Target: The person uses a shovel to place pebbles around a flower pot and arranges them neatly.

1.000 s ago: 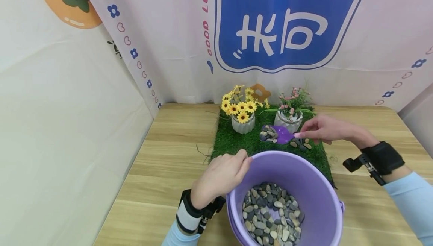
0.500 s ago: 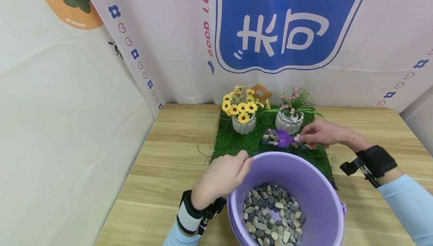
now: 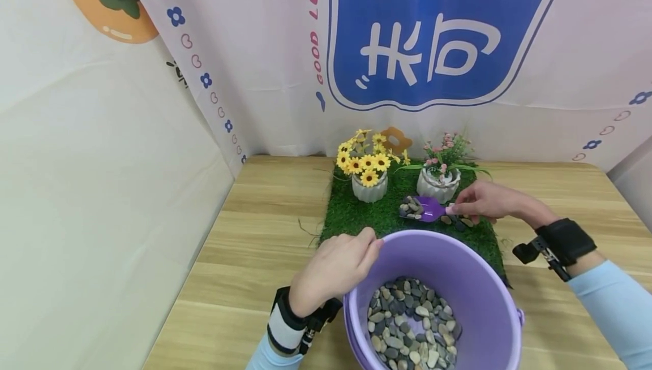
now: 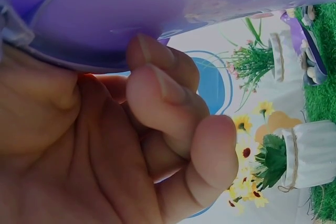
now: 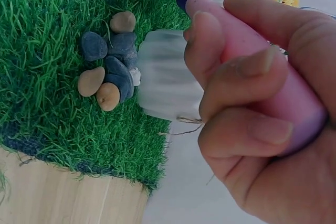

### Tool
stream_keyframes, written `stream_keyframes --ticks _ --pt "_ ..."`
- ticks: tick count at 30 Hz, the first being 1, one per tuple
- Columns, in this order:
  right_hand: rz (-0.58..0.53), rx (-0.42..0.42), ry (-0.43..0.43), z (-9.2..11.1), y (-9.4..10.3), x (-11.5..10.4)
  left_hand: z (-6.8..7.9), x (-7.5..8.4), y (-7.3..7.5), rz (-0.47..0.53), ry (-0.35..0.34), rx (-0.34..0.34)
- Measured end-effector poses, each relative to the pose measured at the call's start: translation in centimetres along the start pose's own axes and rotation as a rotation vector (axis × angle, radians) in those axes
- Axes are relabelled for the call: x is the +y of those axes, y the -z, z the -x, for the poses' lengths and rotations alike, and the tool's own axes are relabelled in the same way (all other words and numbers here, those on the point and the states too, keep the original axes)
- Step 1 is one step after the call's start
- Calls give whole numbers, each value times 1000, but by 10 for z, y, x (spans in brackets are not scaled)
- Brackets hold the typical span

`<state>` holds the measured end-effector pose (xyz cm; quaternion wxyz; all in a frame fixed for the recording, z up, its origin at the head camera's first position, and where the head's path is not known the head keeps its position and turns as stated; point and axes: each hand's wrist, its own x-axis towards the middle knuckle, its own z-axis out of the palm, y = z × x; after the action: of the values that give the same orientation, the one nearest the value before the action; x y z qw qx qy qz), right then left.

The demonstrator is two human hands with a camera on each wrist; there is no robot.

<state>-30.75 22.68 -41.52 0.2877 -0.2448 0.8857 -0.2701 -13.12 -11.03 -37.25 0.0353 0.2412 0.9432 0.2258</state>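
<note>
My left hand (image 3: pixel 338 262) grips the rim of a purple bucket (image 3: pixel 479 291), fingers curled over its edge in the left wrist view. Grey and tan pebbles (image 3: pixel 392 341) cover much of the bucket's bottom. Beyond the bucket, my right hand (image 3: pixel 484 200) holds a small toy shovel (image 3: pixel 432 210) with a purple scoop. Its pink handle (image 5: pixel 247 40) lies wrapped in the fingers in the right wrist view. A small load of pebbles (image 3: pixel 411 207) sits in the scoop, which points left over the turf. Several more pebbles (image 5: pixel 113 69) lie heaped on the turf below this hand.
A green turf mat (image 3: pixel 346 217) lies on the wooden table (image 3: pixel 244 257), partly behind the bucket. On its far side stand a white pot of yellow flowers (image 3: pixel 369 189) and a white pot of pink flowers (image 3: pixel 438 186), the latter close behind the scoop. A printed cloth (image 3: pixel 285 76) hangs behind.
My right hand and the loaded shovel have come slightly down and nearer the bucket. The left hand keeps its hold on the rim. The head view has shifted a little.
</note>
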Motion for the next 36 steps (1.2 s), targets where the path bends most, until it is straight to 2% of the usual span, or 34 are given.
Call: stream_keyframes --ticks 10,25,30,36 --pt "-7 4 -40 3 3 2 -1 2 -1 -9 -8 0" --pt "-22 6 -27 12 6 15 0 1 -1 -13 -10 20" --pt "10 3 -54 13 8 12 -1 1 -1 -14 -14 22" --pt "71 20 -40 16 10 11 -1 1 -1 -21 -12 20"
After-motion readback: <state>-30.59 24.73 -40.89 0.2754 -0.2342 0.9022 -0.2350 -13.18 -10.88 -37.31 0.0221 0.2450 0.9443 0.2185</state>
